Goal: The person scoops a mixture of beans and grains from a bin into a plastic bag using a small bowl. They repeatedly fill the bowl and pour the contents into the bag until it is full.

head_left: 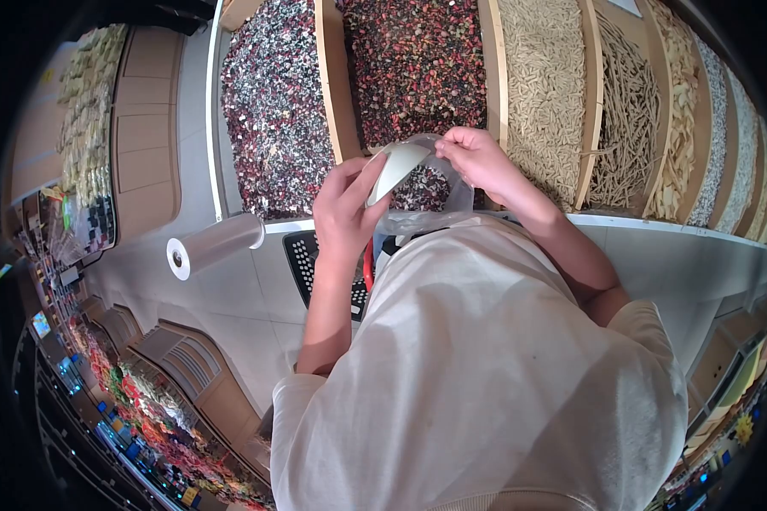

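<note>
My left hand [345,198] is closed around a smooth white scoop [398,170], which is tilted over the mouth of a clear plastic bag [462,198]. The bag's upper edge is pinched between the fingertips of my right hand [477,157]. Mixed dark and white beans [424,189] show at the bag; whether they lie inside it or behind the clear film I cannot tell. Just beyond my hands are a bin of red, white and dark mixed beans [277,111] and a bin of darker red and black mix [418,72].
Wooden dividers [337,77] part the bins. Rightward lie pale short sticks [541,85], brown sticks [626,102] and pale slices [677,119]. A roll of plastic bags [217,244] juts from the counter's front edge. Below my left forearm is a black basket [301,255] with a red handle [368,266].
</note>
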The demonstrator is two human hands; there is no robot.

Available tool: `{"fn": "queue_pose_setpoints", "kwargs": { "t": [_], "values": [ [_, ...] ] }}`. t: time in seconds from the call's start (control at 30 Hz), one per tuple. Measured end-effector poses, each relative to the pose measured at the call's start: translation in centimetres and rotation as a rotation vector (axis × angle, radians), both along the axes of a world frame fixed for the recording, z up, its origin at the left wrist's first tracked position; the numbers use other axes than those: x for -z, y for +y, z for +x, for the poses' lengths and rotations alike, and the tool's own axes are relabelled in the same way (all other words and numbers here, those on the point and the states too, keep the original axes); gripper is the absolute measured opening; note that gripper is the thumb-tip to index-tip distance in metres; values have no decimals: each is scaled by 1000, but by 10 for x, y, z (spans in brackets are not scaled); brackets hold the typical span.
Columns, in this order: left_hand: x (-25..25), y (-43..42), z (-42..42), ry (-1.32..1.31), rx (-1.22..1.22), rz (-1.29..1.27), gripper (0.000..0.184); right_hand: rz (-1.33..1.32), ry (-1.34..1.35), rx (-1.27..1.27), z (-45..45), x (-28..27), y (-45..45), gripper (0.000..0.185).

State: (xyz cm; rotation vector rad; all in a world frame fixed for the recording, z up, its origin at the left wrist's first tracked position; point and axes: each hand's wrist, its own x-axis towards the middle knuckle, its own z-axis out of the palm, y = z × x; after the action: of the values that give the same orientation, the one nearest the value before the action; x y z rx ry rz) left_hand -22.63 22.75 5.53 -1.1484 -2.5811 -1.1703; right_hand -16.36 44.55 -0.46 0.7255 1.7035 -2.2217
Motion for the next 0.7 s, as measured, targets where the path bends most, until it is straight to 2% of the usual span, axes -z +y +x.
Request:
{"fn": "queue_pose_setpoints", "kwargs": {
  "t": [0.13, 0.23, 0.37, 0.43, 0.5, 0.6, 0.7],
  "values": [
    [2, -5, -3, 93, 38, -13, 46, 9, 16, -9, 0, 2, 1, 19],
    [2, -10, -6, 127, 54, 78, 45, -2, 16, -9, 0, 1, 2, 19],
    [-8, -14, -10, 198, 22, 150, 44, -2, 16, -5, 0, 1, 2, 18],
    [-10, -15, -12, 160, -97, 218, 42, -4, 18, -16, 1, -1, 4, 21],
    [-9, -18, -13, 50, -191, 318, 34, 1, 9, -16, 0, -1, 3, 21],
    [-4, -21, -19, -387, -430, 601, 27, -12, 2, -21, 0, 2, 4, 20],
    [8, -41, -43, -472, -532, 686, 28, -16, 1, -30, 1, 2, 5, 20]
  ]
}}
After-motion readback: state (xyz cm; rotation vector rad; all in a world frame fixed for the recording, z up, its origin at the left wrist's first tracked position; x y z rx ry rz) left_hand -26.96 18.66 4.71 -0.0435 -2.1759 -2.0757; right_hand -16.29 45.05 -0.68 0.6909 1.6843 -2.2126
